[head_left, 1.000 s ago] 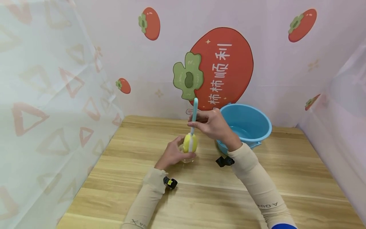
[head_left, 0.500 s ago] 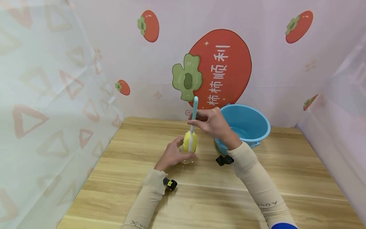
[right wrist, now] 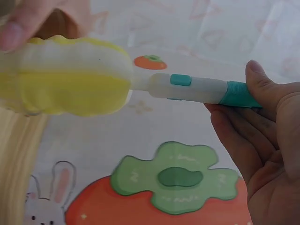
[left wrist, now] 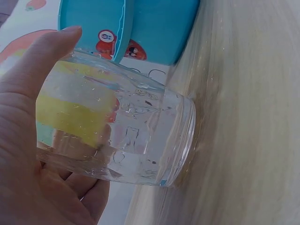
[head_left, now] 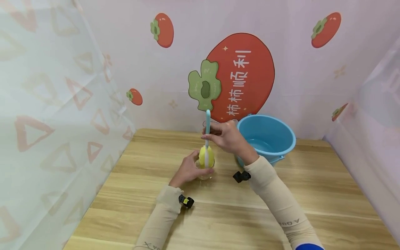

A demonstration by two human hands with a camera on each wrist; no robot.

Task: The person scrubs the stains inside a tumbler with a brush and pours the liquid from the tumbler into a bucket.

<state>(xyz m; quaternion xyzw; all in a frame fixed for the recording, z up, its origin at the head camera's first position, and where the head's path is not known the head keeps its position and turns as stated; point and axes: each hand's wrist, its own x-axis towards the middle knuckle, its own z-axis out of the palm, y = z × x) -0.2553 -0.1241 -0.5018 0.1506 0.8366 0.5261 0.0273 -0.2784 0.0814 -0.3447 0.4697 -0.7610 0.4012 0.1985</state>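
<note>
A clear drinking glass (left wrist: 140, 126), dotted with drops, stands upright on the wooden table. My left hand (head_left: 189, 168) grips it around the side, thumb and fingers on opposite sides. Between finger and thumb, my right hand (head_left: 226, 137) pinches the teal handle of a sponge cup brush (head_left: 208, 119), held nearly upright above the glass. The yellow and white sponge head (right wrist: 75, 77) is partly down inside the glass, its upper part showing above the rim. In the left wrist view, the sponge shows through the glass wall, well above the base.
Behind my right forearm, a blue bucket (head_left: 265, 135) stands at the back right of the wooden table (head_left: 218, 222). A white backdrop (head_left: 300, 69) printed with red persimmons rises directly behind the table, and pale sheets hang on both sides.
My right hand has shifted slightly left, bringing the brush handle left and more upright. The sponge sits a little lower than half a second ago. My left hand keeps its hold on the glass.
</note>
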